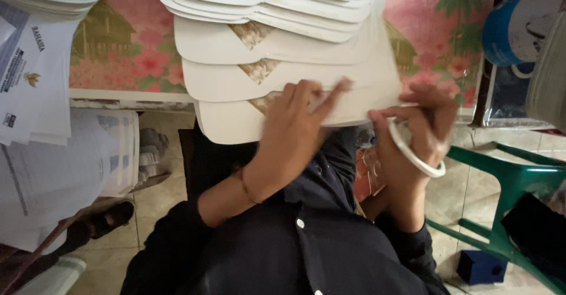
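Pressing down on the nearest white card sheet (236, 124), the person's left hand (298, 130) lies flat with fingers spread, its grip apart and clamped on nothing. The right hand (421, 124) pinches the sheet's right edge, fingers closed on it, and a white tape roll (413, 150) hangs around that hand. The step in hand appears to be pulling the front sheet from the fanned stack of white card sheets (265, 35); motion blur makes the exact pinch hard to read. The next move would call for sliding that sheet clear without dragging its neighbours. The stack overhangs the flowered tabletop (130, 59). Printed papers (35, 82) lie left, a green plastic chair (513, 177) right.
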